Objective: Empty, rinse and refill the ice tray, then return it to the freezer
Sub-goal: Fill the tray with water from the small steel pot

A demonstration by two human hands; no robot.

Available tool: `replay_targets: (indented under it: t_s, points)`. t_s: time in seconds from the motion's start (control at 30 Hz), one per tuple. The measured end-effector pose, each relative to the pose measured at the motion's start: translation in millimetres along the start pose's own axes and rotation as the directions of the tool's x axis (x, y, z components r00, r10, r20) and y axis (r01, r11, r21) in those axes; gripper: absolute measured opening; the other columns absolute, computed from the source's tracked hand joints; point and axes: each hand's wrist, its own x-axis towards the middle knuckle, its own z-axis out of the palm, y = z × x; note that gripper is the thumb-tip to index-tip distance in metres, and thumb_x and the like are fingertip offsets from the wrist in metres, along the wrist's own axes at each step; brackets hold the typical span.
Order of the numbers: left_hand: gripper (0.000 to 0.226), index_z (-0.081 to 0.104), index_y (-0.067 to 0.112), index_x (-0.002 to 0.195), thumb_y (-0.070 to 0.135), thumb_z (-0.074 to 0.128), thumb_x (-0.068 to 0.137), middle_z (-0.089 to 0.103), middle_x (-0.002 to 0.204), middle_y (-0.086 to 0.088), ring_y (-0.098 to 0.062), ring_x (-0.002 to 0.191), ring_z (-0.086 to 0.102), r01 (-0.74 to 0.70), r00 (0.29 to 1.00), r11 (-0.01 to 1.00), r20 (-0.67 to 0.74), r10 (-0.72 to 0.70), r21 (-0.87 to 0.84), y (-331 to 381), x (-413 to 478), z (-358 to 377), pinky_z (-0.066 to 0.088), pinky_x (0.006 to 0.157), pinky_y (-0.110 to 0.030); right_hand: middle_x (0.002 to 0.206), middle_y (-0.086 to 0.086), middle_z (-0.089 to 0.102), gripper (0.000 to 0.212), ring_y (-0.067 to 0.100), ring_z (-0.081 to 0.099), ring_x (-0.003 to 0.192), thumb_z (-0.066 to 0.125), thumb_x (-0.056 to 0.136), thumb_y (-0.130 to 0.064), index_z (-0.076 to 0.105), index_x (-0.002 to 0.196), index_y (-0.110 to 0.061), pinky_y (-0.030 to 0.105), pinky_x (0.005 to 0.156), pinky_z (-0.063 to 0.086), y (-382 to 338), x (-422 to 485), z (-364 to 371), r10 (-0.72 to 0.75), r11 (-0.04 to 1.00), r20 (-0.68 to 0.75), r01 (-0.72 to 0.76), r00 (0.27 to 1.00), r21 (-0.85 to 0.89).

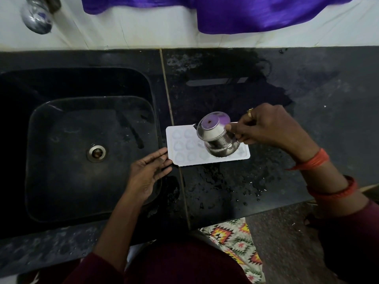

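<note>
The white ice tray [170, 140] lies flat on the wet black counter [307, 99], directly under the right hand's grasp and just in front of the left hand's fingertips. The right hand [264, 128] clasps a small steel pot [217, 138], fingers and thumb curled round its neck, and holds it tipped over above the right half of the tray, round base turned up towards the camera and mouth angled down at the moulds. Whether water is running out cannot be told. The left hand [149, 173] is relaxed, fingers straight and together, their tips touching the tray's near left corner, so the tray sits between the two hands. A gold ring [250, 113] shows on a right-hand finger, red thread [315, 160] on that wrist. Water drops [235, 187] speckle the counter on the near side of the grasp. Left of the resting hand is the black sink [61, 201] with its metal drain [96, 153]; beyond both hands, against the white wall, hang a chrome tap [37, 17] and purple cloth [266, 13]
</note>
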Motion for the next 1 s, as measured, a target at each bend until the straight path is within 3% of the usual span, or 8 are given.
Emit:
replay_targets:
  t_s: [1.0]
  points:
    - [0.021, 0.074, 0.012, 0.109, 0.001, 0.062, 0.095, 0.079, 0.100, -0.006, -0.013, 0.086, 0.075, -0.003, 1.000, 1.000, -0.006, 0.003, 0.002, 0.0, -0.9, 1.0, 0.063, 0.070, -0.026, 0.067, -0.006, 0.075, 0.033, -0.001, 0.071, 0.059, 0.072, 0.087, -0.043, 0.076, 0.074, -0.014, 0.010, 0.064, 0.055, 0.6, -3.7, -4.0, 0.020, 1.000, -0.001, -0.020, 1.000, 0.020]
